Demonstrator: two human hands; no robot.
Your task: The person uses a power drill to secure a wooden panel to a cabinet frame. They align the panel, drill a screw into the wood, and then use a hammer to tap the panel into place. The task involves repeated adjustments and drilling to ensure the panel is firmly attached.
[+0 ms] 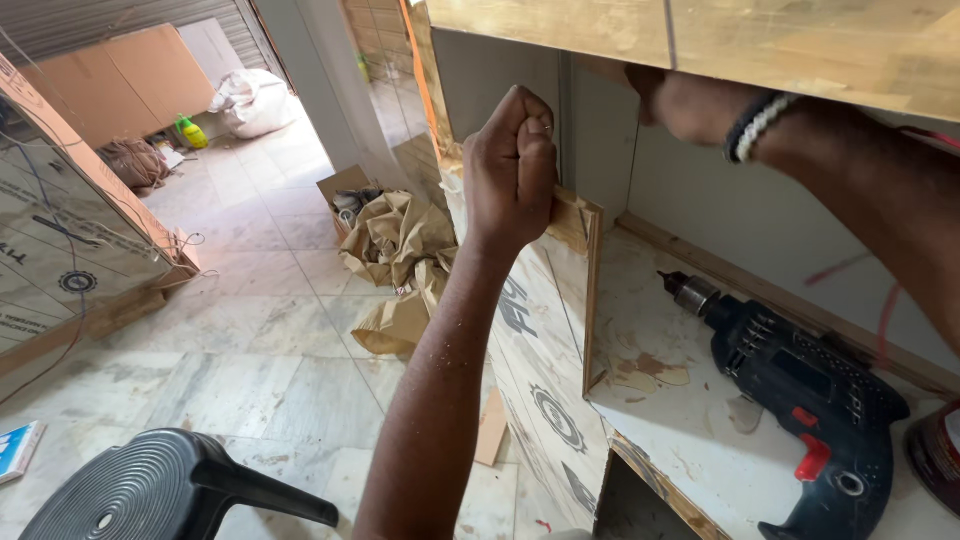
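My left hand (510, 165) is closed in a fist on the top edge of an upright plywood panel (592, 300), whose outer face carries printed protective film. My right hand (690, 105) reaches up behind the wooden top board (700, 40). Only its wrist, with dark and white bands, and part of the palm show, and its fingers are hidden. A dark blue power drill (810, 400) with a red trigger lies on the white shelf surface (690, 440) inside the cabinet, below my right forearm.
A black plastic stool (150, 490) stands at the lower left on the marble floor. Crumpled brown paper (395, 250) and an open cardboard box (345, 195) lie beside the cabinet. A film-covered board (60, 230) leans at the left. A reddish tin (940, 450) sits at the right edge.
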